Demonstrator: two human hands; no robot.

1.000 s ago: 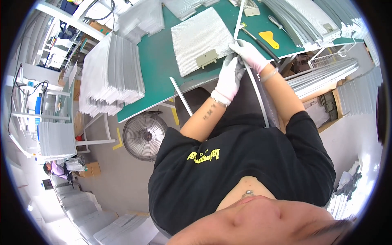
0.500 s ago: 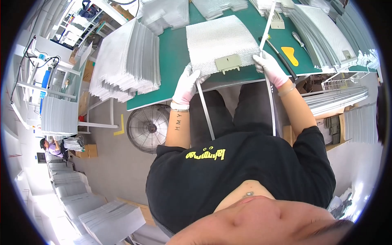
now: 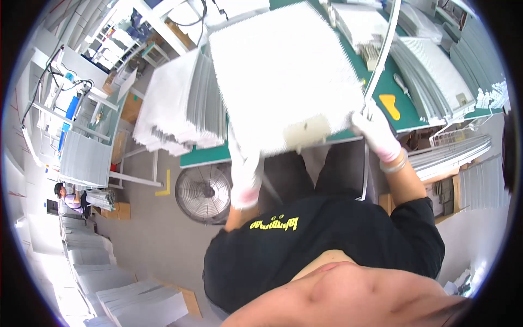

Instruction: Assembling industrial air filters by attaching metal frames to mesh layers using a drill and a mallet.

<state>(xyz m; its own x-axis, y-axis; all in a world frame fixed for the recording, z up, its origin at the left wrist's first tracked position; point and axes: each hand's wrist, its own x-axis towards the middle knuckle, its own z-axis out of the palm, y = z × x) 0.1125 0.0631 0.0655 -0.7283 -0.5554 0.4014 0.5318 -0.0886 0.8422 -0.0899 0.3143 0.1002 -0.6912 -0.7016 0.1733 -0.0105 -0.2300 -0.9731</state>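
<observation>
A bright white mesh panel (image 3: pixel 283 76) with a beige plate (image 3: pixel 306 131) at its near edge is raised and tilted above the green table. My left hand (image 3: pixel 245 177), in a white glove with a pink cuff, is closed on its near left corner; the fingertips are partly hidden and blurred. My gloved right hand (image 3: pixel 376 131) is closed at the near right corner, around a long thin pale strip (image 3: pixel 384 54) that runs away from me along the panel's right side. A second strip by my left hand is smeared by motion.
A tall stack of mesh panels (image 3: pixel 182 103) stands left on the green table (image 3: pixel 204 158). More panels (image 3: pixel 430 76) lie at right, near a yellow scraper (image 3: pixel 389 107) and a screwdriver (image 3: pixel 401 84). A floor fan (image 3: pixel 202 193) stands below. Another person (image 3: pixel 71 199) is far left.
The mesh panel has risen from the table and come closer, covering much more of the view. Both hands have moved with it, the right one further right. The view has shifted slightly.
</observation>
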